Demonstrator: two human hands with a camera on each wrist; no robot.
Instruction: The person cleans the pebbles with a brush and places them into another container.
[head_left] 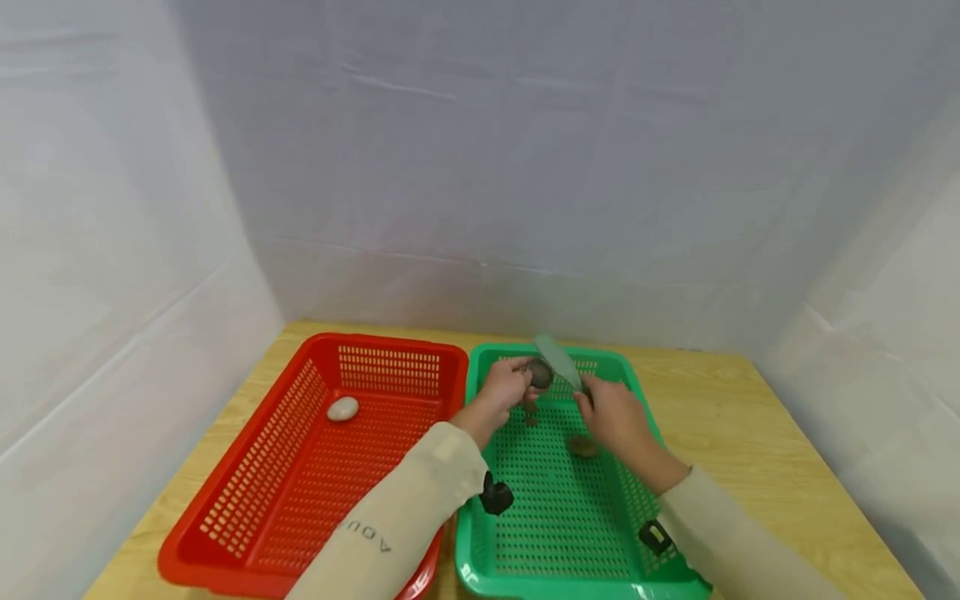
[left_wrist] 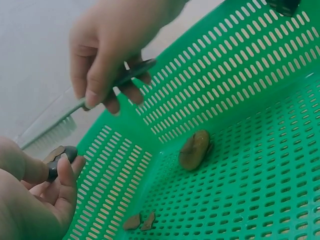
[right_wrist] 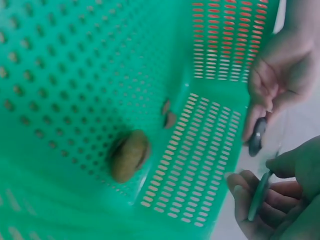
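Note:
Over the far end of the green basket point(head_left: 551, 587), my left hand point(head_left: 501, 392) pinches a dark, rounded stone point(head_left: 539, 374) between thumb and fingers. A brown patch of what looks like dried mud covers part of that stone, as the left wrist view shows. My right hand point(head_left: 617, 417) grips a brush point(left_wrist: 55, 131) by its slim green handle. Its bristled end is blurred and reaches close to the stone. Below on the basket floor lies a brownish stone point(left_wrist: 194, 150), with several brown flakes point(left_wrist: 140, 221) near the far wall.
To the left stands a red basket point(head_left: 180, 546) with a smooth white stone point(head_left: 342, 408) in it. Both baskets sit side by side on a wooden table point(head_left: 738, 433). White sheeting point(head_left: 480, 167) hangs behind and at both sides.

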